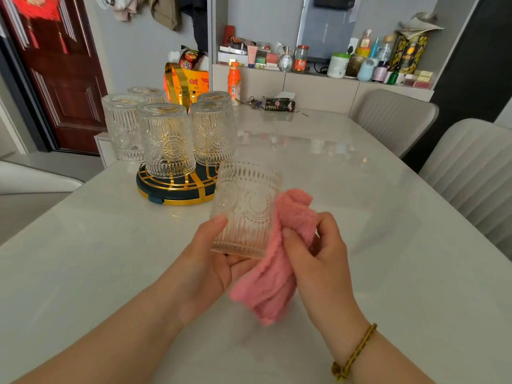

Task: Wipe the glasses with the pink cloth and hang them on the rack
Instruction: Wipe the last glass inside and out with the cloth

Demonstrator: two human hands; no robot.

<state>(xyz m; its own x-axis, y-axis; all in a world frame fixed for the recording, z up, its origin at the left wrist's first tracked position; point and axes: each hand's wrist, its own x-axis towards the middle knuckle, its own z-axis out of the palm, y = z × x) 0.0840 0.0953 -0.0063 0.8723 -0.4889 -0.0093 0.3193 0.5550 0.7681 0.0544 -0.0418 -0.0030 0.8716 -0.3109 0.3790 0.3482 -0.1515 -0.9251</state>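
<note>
My left hand (210, 261) grips an embossed clear glass (243, 209) from below, its mouth pointing away from me, above the white table (110, 259). My right hand (315, 253) pinches the pink cloth (277, 273) against the glass's right side; the cloth hangs down between my hands. Behind and to the left stands the round dark rack with gold bars (171, 187). Several matching glasses (166, 139) hang upside down on it.
An orange drink bottle (234, 81), keys (250, 102) and a black tissue pack (278, 103) lie at the table's far end. Two pale chairs (471, 167) stand along the right side. A cluttered shelf (332, 65) runs behind the table.
</note>
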